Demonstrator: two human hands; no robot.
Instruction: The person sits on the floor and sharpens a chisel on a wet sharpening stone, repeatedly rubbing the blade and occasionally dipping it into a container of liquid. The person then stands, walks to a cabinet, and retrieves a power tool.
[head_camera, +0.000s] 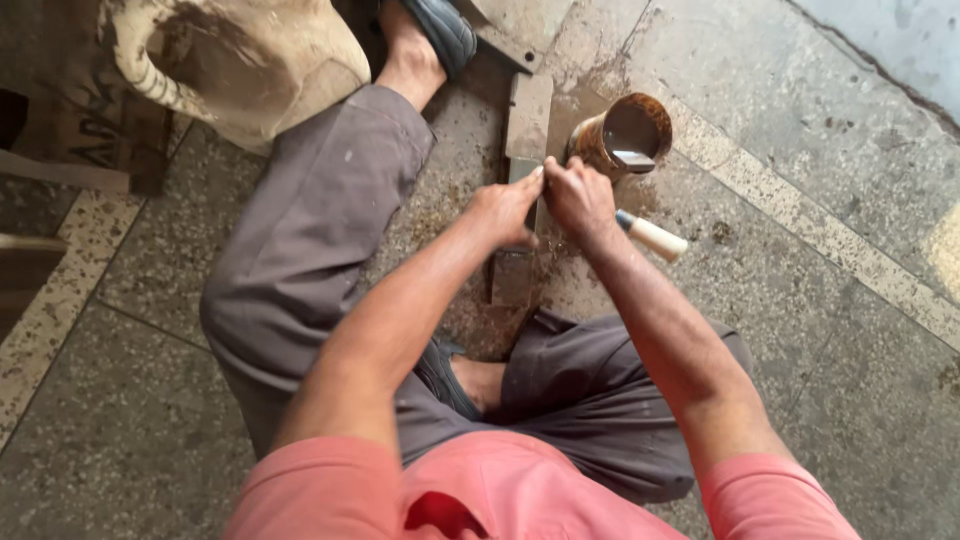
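Nearest, the grey-trousered legs (330, 230) fold on the speckled stone floor (150, 400). At centre a long grey sharpening stone (528, 115) runs toward 12 o'clock. The left hand (505, 208) presses and the right hand (580, 195) grips a pale-handled blade (650, 236) on it, fingers closed: seemingly mid-sharpening. A rusty tin of water (622, 135) stands at 1 o'clock.

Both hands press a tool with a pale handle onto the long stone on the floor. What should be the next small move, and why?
Probably a short push of the tool forward along the stone, toward the rusty water can. Both the left hand and right hand press down at the stone's middle, bare stone lies ahead, and its surface looks wet.
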